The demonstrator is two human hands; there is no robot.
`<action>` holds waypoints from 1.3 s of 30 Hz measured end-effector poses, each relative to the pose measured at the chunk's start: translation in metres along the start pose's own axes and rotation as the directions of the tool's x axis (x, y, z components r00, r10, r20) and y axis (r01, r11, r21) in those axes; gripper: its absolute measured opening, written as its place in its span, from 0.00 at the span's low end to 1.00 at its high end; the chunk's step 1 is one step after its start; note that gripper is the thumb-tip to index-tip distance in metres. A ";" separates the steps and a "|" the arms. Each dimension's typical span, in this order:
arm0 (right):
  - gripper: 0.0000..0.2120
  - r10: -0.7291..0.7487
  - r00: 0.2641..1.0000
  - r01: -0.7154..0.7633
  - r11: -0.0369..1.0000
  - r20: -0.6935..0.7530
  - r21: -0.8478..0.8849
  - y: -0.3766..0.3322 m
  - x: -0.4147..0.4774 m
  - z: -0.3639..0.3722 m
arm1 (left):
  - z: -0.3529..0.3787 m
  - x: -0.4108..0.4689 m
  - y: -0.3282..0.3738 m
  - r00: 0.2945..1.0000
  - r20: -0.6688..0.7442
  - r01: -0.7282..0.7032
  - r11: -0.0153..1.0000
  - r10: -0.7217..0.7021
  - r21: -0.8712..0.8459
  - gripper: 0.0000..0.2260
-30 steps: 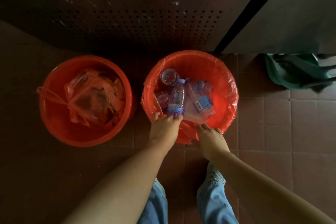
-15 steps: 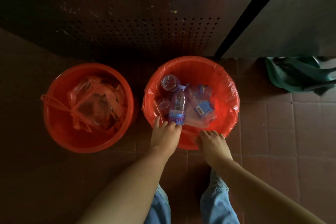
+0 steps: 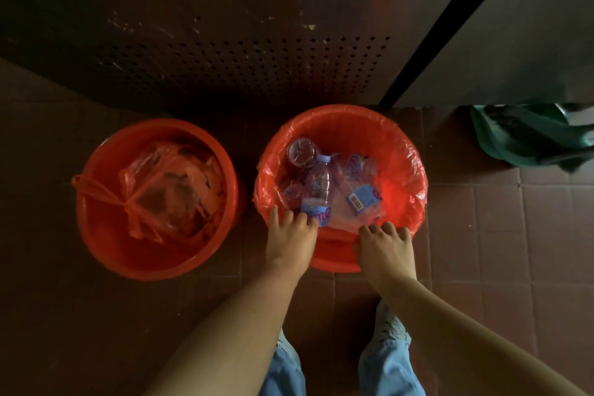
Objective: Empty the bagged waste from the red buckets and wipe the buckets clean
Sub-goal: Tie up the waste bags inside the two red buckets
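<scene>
Two red buckets stand on the tiled floor. The left bucket holds a knotted red bag of waste. The right bucket is lined with a red plastic bag that holds several empty plastic bottles. My left hand reaches over the near rim, its fingers curled on the liner's edge beside a bottle. My right hand grips the liner at the same rim, fingers over the top and thumb on the outer side.
A dark perforated panel rises right behind the buckets. A grey door or wall stands at the back right, with a green dustpan-like thing at its foot. My legs in jeans are below.
My right hand has moved up from the outer side onto the near rim. Between my hands the liner's edge has come off the rim. The left hand stays at the rim.
</scene>
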State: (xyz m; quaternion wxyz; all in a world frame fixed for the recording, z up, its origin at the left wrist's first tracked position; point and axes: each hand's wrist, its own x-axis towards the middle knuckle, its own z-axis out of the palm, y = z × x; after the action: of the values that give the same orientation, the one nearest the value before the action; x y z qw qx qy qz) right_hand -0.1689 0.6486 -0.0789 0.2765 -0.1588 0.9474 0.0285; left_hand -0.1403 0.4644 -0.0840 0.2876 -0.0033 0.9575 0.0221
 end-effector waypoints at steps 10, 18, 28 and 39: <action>0.15 -0.003 0.999 0.004 1.000 0.043 -0.030 -0.009 0.000 0.004 | -0.022 0.012 -0.027 0.993 -0.100 -0.062 0.996 0.068 0.062 0.16; 0.13 0.064 0.998 -0.065 0.983 -0.008 -0.174 0.029 0.015 -0.017 | -0.024 0.010 -0.040 0.999 0.017 -0.039 0.988 0.037 0.153 0.16; 0.11 0.059 0.997 -0.068 0.953 -0.041 -0.296 0.073 0.039 -0.056 | -0.045 0.032 -0.066 0.989 -0.077 -0.111 0.970 0.130 0.217 0.13; 0.27 -0.077 0.997 0.076 0.994 0.011 0.074 0.004 0.038 -0.075 | -0.075 0.043 -0.032 0.976 -0.053 -0.197 0.954 0.213 0.225 0.20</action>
State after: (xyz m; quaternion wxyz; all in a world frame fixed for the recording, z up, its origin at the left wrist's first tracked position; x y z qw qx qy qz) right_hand -0.2393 0.6313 -0.0357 0.2896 -0.1845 0.9391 -0.0157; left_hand -0.2168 0.4298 -0.0461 0.2454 0.1269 0.9596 -0.0535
